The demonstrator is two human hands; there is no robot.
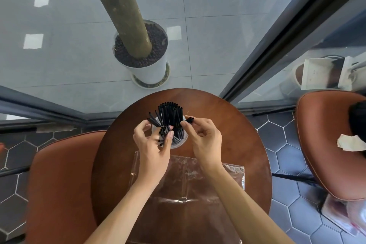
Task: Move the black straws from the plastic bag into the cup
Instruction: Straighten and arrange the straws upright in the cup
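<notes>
A clear cup (183, 139) stands near the middle of the round wooden table (233, 144). Several black straws (170, 114) stick out of it, fanned in different directions. My left hand (152, 144) is at the cup's left side, its thumb and fingers pinching a few straws that lean toward me. My right hand (204, 136) is at the cup's right side and pinches the ends of two or three straws between thumb and forefinger. The clear plastic bag (188, 182) lies flat on the table under my forearms, nearer to me; no straws show inside it.
Brown leather chairs stand left (59, 180) and right (332, 144) of the table. Beyond the table is a glass wall, with a white plant pot (148, 69) and trunk behind it. A crumpled paper (350, 142) lies on the right chair. The floor has dark hexagonal tiles.
</notes>
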